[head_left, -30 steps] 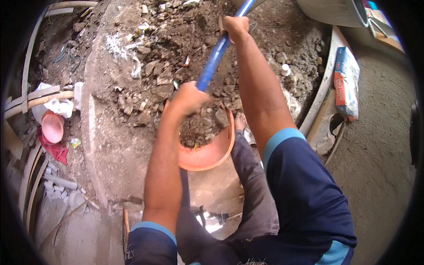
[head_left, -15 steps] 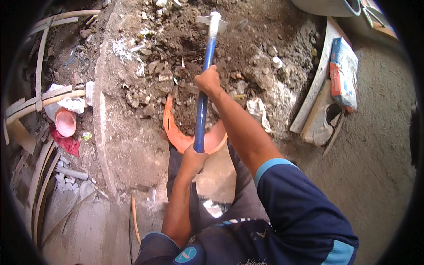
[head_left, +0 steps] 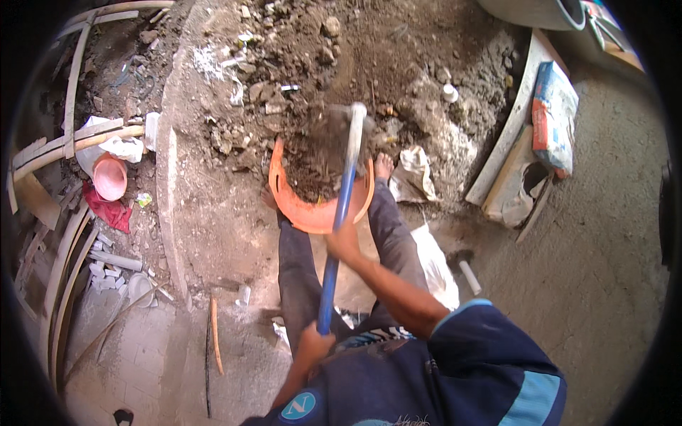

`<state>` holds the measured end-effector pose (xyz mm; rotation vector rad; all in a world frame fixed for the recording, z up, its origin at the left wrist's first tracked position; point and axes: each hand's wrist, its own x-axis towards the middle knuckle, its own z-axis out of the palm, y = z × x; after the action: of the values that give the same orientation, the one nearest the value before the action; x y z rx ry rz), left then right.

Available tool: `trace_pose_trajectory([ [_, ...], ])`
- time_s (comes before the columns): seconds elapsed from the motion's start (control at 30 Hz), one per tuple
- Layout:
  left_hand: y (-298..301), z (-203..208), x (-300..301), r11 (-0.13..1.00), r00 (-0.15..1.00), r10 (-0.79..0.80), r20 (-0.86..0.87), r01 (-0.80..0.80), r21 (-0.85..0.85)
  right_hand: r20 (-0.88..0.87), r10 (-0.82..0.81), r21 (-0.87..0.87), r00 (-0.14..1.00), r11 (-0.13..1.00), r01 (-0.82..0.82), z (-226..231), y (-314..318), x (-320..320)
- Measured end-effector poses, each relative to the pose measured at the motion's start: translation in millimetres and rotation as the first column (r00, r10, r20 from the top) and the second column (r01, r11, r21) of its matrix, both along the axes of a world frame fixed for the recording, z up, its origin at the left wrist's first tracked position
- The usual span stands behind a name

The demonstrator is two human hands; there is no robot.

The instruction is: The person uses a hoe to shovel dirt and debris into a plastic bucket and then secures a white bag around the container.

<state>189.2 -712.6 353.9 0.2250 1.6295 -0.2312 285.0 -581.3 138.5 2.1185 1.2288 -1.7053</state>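
Observation:
A hoe [head_left: 346,190] with a blue handle and a whitish upper end slants between my legs. My right hand [head_left: 344,242] is closed around the middle of the handle, and my left hand [head_left: 314,346] grips its lower end close to my body. Motion smears the blade at the far end, which is over the soil. Between my feet sits an orange basin [head_left: 317,219] with dark soil and rubble in it, its near rim passing behind the handle. Loose earth [head_left: 398,71] mixed with stones and scraps spreads beyond it.
A cement-type bag [head_left: 554,117] and boards [head_left: 508,128] lie on the right, below a large grey tub [head_left: 536,11]. Beside my right foot is a whitish sack [head_left: 414,174]. Wooden strips [head_left: 73,92], a pink bucket [head_left: 109,177] and a red cloth [head_left: 106,208] are on the left.
Both hands have pulled the hoe toward my body, bringing its head from the far soil to just beyond the basin. Soil beside the head is blurred.

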Motion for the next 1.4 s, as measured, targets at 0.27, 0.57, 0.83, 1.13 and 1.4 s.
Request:
trace_pose_trajectory([
  [0.27, 2.9, -25.5, 3.3, 0.979, 0.997, 0.076, 0.027, -0.080, 0.190, 0.042, -0.007, 0.246, 0.999, 0.969, -0.004, 36.6, 57.3, -11.3],
  [0.57, 304.9, -295.3, -41.5, 0.659, 0.982, 0.187, 0.011, -0.134, 0.740, 0.133, -0.108, 0.675, 0.985, 0.738, -0.010, -73.1, 418.5, -99.1],
  [0.83, 205.2, -280.9, -43.5, 0.800, 0.958, 0.277, 0.077, -0.274, 0.534, 0.192, 0.050, 0.431, 0.980, 0.893, -0.130, -139.0, 322.3, -119.5],
  [1.13, 42.7, -151.3, 35.5, 0.849, 0.932, 0.359, 0.059, -0.352, 0.393, 0.168, 0.224, 0.202, 0.960, 0.945, -0.256, -59.5, 144.9, -46.2],
  [1.4, 138.4, -288.6, 36.1, 0.592, 0.887, 0.459, 0.048, -0.346, 0.728, -0.005, 0.170, 0.445, 0.985, 0.883, -0.150, -73.8, 257.4, -87.4],
])
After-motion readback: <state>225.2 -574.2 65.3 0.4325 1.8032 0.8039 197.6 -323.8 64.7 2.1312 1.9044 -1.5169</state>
